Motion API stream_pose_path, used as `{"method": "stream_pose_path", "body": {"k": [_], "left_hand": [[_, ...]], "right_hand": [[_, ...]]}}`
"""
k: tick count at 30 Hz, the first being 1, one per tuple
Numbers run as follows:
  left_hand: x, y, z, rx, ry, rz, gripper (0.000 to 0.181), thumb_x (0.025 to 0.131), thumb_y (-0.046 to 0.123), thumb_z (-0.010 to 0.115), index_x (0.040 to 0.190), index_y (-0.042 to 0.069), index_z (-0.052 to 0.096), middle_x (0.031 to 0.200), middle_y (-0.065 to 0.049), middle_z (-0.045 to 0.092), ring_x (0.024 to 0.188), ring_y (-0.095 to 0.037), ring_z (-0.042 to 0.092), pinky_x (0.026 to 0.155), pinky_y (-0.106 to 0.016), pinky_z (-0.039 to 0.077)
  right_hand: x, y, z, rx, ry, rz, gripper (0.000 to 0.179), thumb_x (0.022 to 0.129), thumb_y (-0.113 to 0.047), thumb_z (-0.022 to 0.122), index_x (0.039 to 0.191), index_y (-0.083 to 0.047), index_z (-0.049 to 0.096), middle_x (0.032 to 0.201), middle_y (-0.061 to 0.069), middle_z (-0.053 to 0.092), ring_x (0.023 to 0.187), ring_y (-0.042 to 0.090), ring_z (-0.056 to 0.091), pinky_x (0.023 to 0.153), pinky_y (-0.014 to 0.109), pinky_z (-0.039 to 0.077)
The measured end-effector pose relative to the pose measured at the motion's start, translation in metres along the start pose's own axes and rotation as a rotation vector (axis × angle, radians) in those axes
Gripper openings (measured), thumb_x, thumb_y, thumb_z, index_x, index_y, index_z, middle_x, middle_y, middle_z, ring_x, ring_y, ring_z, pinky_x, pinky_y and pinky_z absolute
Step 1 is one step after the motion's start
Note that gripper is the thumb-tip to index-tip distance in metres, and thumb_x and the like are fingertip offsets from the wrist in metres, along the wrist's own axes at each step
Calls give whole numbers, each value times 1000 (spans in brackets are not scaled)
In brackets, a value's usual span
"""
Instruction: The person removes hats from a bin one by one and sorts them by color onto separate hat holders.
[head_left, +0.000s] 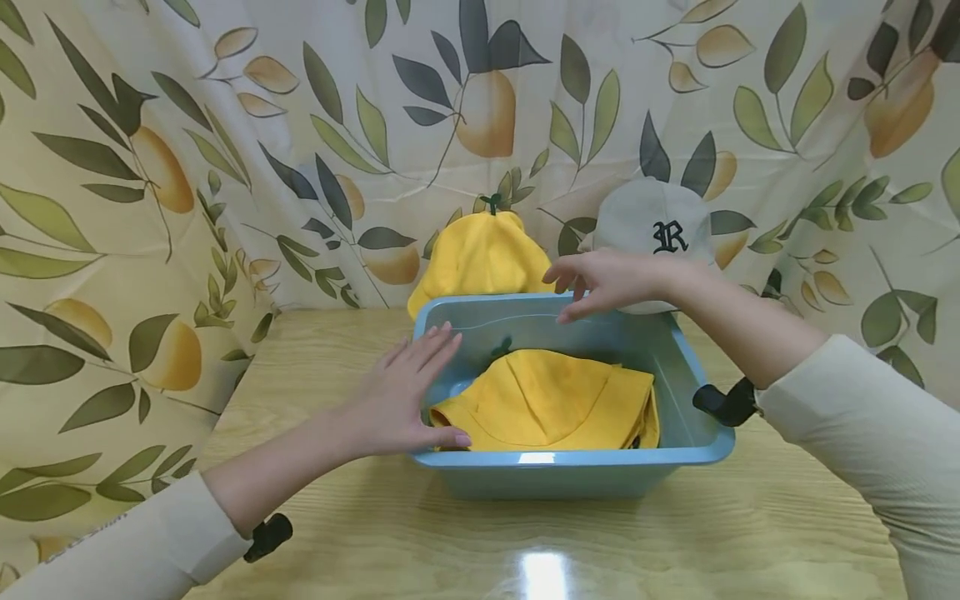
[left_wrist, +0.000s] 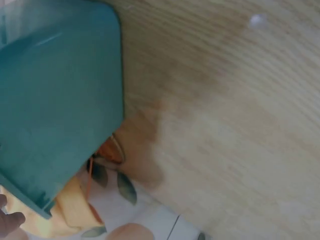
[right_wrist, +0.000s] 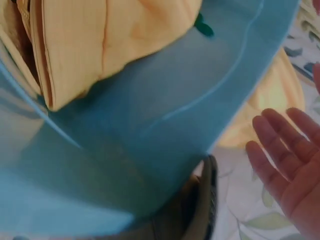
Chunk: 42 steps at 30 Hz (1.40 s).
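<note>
A yellow fabric hat (head_left: 547, 400) lies folded in a blue plastic tub (head_left: 570, 458), with a small green sprout at its far side. My left hand (head_left: 393, 400) is at the tub's left rim, fingers straight and spread, the thumb over the near left corner by the hat's edge. Over the far rim hovers my right hand (head_left: 611, 279), its fingers loosely bent and holding nothing. Just beyond that rim stands a second yellow hat (head_left: 480, 254) with a green sprout on top. In the right wrist view the right palm (right_wrist: 305, 190) shows with fingers extended.
Behind the tub's far right corner is a pale grey cap (head_left: 652, 217) with a black letter R, partly hidden by the right hand and wrist. Everything stands on a wood-grain table (head_left: 330, 517). A leaf-and-fruit patterned curtain (head_left: 262, 125) hangs behind and to the sides.
</note>
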<state>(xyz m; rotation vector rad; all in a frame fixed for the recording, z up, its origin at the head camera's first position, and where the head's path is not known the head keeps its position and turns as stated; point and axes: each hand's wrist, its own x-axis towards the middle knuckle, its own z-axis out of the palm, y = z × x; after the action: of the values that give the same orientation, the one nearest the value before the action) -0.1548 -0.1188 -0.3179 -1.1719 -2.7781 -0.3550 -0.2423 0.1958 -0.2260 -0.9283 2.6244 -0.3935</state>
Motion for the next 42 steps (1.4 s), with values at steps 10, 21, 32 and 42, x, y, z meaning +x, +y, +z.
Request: {"method": "stream_pose_path", "body": {"k": [10, 21, 32, 42], "left_hand": [[-8, -1, 9, -50, -58, -25, 115, 70, 91, 22, 153, 13, 10, 159, -7, 4, 146, -25, 7, 115, -54, 11], [-4, 0, 9, -69, -135, 5, 111, 71, 90, 16, 153, 15, 5, 158, -8, -6, 146, -26, -4, 115, -53, 2], [-7, -1, 10, -75, -115, 3, 112, 72, 89, 17, 153, 11, 7, 158, -10, -5, 146, -28, -2, 115, -54, 2], [-6, -1, 9, -61, -109, -1, 112, 72, 89, 17, 153, 12, 4, 158, -9, -5, 146, -27, -2, 116, -52, 3]], "right_hand": [[30, 9, 33, -11, -219, 87, 65, 85, -33, 70, 130, 6, 44, 123, 22, 54, 112, 34, 53, 94, 46, 45], [40, 27, 71, -106, -446, 234, 48, 83, -36, 70, 105, 2, 52, 89, 5, 48, 82, 19, 46, 74, 31, 40], [42, 27, 78, -85, -439, 379, 34, 82, -28, 72, 92, -6, 50, 78, 3, 46, 65, 16, 45, 56, 24, 40], [42, 24, 77, 91, -332, 212, 38, 81, -16, 69, 57, -16, 40, 53, -6, 27, 48, 8, 24, 48, 20, 21]]}}
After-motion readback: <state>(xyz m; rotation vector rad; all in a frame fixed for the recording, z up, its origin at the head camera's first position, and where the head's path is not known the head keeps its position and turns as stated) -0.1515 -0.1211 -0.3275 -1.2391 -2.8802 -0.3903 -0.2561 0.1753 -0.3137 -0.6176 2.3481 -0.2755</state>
